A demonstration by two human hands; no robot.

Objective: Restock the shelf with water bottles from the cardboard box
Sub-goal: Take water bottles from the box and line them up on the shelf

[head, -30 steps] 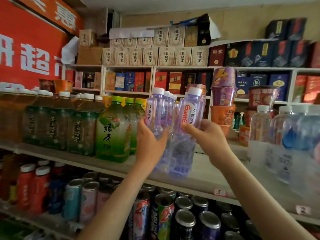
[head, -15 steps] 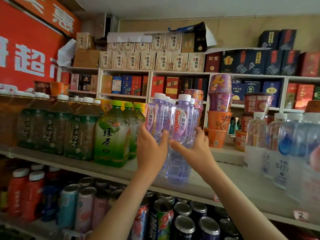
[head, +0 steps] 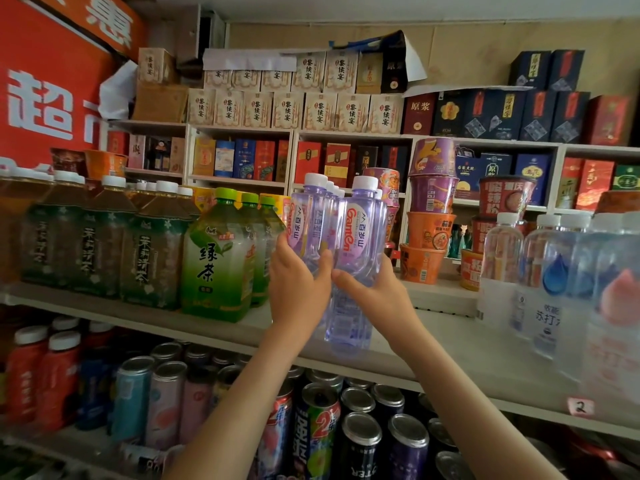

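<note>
Right bottle (head: 358, 244): since a second ago it has swung in from a tilt and now stands upright, flank to flank with the left bottle (head: 306, 226). Your hands have closed in with it until the thumbs nearly meet.
Left hand (head: 298, 292): your fingers and thumb wrap the lower body of the left bottle, with the thumb across the front.
Right hand (head: 375, 296): it curls round the lower half of the right bottle from the outer side, thumb pointing toward your other hand.
Bottle bases: both lie below your grip. The right one is close to the front lip of the shelf (head: 194, 323), and you cannot tell whether it rests there or hangs just above. The left one is hidden behind your hand.
Row behind (head: 330, 188): more of the same bottles stand just beyond your fingertips.
Risk, front lip: if you let go with a base overhanging, that bottle probably tips back toward you and onto the cans (head: 360, 431) beneath your wrists.
Risk, push: a hard shove may topple the row beyond your grip toward the noodle cups (head: 429, 233) outside your right hand.
Risk, left side: the green tea bottles (head: 216, 261) stand just beside your left knuckles, so a sideways slide could pinch your fingers or nudge them.
Risk, squeeze: the thin plastic likely flexes, and a bottle may slip downward.
Cardboard box: out of view.
</note>
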